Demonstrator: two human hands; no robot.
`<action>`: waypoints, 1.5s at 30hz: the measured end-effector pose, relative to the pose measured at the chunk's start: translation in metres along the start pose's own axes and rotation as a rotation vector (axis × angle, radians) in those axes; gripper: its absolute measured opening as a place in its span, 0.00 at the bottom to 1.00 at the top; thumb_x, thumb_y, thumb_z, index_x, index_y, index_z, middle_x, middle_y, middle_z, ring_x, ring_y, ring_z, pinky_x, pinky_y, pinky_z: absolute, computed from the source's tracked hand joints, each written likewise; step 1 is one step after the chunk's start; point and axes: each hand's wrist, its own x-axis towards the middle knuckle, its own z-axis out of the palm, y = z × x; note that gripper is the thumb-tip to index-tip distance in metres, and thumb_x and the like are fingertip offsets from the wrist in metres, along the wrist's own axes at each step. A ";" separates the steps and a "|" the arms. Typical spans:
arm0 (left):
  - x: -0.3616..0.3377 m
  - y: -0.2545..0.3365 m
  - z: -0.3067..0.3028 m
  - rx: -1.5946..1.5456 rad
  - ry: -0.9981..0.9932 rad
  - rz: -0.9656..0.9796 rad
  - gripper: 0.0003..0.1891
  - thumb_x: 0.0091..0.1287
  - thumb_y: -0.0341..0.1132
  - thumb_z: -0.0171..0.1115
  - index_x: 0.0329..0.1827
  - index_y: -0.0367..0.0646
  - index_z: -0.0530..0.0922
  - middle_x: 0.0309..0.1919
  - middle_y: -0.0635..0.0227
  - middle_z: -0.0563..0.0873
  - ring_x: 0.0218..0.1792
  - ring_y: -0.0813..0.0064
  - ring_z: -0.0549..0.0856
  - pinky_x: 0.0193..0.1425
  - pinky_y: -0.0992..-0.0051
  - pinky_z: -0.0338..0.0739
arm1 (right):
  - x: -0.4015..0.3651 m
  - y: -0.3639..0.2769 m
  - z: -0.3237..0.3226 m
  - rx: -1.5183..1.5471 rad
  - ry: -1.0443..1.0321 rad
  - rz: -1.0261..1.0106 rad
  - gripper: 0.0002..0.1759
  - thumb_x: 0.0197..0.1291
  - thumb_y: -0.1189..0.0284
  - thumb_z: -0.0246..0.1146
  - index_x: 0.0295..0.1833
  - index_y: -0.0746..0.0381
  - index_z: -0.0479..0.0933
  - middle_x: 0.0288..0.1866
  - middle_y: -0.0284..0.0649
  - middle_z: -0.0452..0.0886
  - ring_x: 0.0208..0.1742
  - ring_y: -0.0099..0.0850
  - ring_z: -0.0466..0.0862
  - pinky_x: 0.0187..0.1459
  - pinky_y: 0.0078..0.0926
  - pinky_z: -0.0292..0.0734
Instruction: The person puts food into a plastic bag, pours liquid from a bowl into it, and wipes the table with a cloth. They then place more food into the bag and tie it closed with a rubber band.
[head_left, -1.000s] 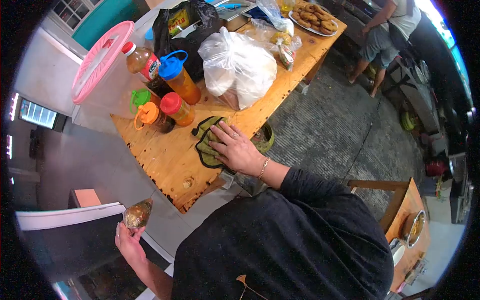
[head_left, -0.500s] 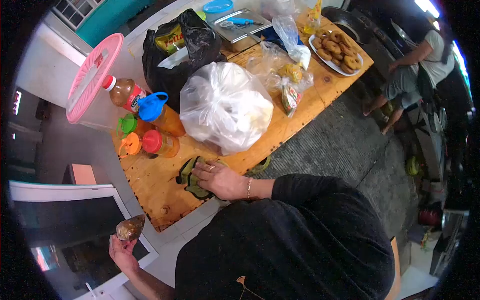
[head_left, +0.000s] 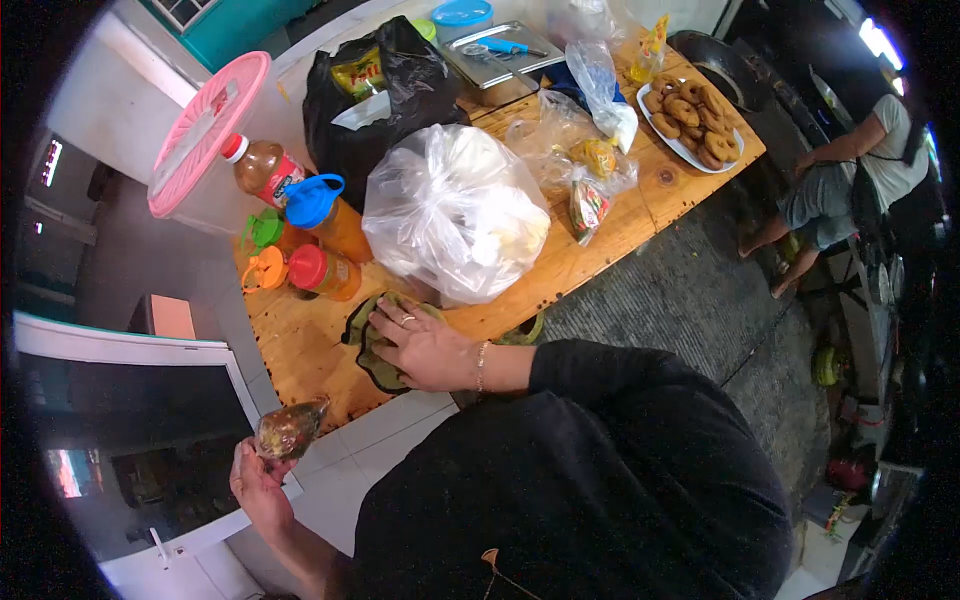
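The packet (head_left: 288,430) has shifted closer to the tabletop's (head_left: 290,350) near corner

The cloth (head_left: 372,364) lies along the near edge under the right hand (head_left: 432,355), fingers slightly spread, probably for even pressure. The left hand (head_left: 262,488) pinches 1 packet, perhaps keeping it off the wood. 5 bottles (head_left: 345,230) stand past the cloth, by the left edge.

Right hand (head_left: 425,347) pressed flat, fingers spread, forearm level, left hand (head_left: 262,483) raised, gripping
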 end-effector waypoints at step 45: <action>-0.084 0.011 0.175 0.161 0.637 -0.146 0.13 0.72 0.40 0.53 0.41 0.38 0.78 0.29 0.71 0.78 0.27 0.83 0.74 0.32 0.73 0.83 | 0.109 0.390 -0.274 -0.438 -0.424 0.336 0.17 0.52 0.60 0.65 0.34 0.65 0.83 0.31 0.49 0.83 0.34 0.42 0.83 0.38 0.38 0.77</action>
